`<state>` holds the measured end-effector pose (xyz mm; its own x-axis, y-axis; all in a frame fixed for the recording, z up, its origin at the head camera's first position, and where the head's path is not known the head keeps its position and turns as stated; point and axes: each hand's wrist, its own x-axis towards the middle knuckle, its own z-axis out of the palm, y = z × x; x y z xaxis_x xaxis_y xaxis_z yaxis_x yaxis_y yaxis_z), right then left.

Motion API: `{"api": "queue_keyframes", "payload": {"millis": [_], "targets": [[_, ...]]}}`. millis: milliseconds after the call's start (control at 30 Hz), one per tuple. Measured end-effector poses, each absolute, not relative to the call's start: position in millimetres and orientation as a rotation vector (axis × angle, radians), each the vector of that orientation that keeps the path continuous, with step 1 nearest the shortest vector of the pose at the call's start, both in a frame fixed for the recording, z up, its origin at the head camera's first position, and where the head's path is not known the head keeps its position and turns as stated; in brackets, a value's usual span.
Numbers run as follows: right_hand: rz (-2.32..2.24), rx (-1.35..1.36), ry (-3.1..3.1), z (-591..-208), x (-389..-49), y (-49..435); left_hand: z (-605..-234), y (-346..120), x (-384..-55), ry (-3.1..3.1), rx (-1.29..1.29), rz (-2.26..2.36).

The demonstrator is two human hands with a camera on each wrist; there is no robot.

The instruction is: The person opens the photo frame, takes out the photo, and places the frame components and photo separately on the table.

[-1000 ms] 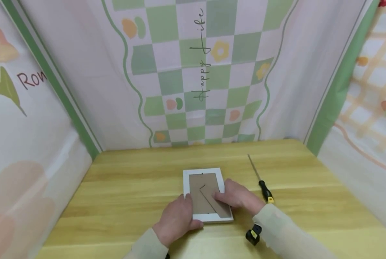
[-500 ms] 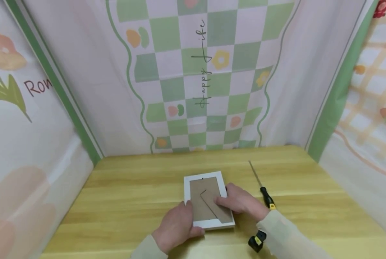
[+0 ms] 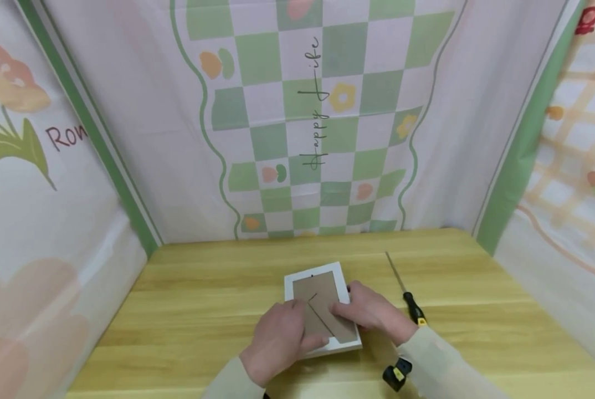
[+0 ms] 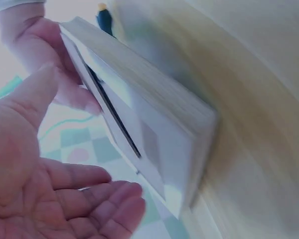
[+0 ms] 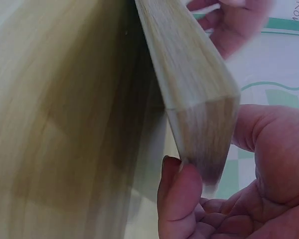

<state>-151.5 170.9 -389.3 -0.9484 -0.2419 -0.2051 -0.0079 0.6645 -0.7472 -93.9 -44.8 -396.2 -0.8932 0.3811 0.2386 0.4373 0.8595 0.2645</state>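
Note:
A white picture frame (image 3: 329, 296) lies back side up in the head view, its brown backing board crossed by a thin dark slanting line. My right hand (image 3: 374, 311) holds its right edge, thumb on the back; in the right wrist view the fingers (image 5: 182, 199) curl round the wood-grain side. My left hand (image 3: 277, 338) overlaps the near left part of the frame in the head view. In the left wrist view that hand (image 4: 65, 189) has its palm turned up, fingers loosely bent and holding nothing, beside the tilted frame (image 4: 162, 107).
A screwdriver (image 3: 411, 303) with a black and yellow handle lies right of the frame, tip away from me. Nearer, by the right sleeve, is a small black object (image 3: 396, 376) with a yellow patch. Printed curtains (image 3: 322, 127) stand behind the wooden table (image 3: 203, 310).
My left hand has let go of the frame's left edge and shifted right, over its back. The right hand keeps its grip. The camera view has tilted slightly up.

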Motion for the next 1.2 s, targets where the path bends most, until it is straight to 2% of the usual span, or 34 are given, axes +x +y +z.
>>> {"api": "queue_keyframes", "payload": {"millis": [200, 400, 1200], "targets": [[-1.21, -0.324, 2.548, -382, -151, 171, -387, -29, -100, -2.77, -0.73, -0.726], [-1.221, -0.354, 2.531, -377, -148, 168, -383, -21, -99, -2.788, -0.689, -0.809], [-1.244, -0.449, 2.52, -357, -139, 156, -360, -16, -96, -2.829, -0.669, -0.727]]}}
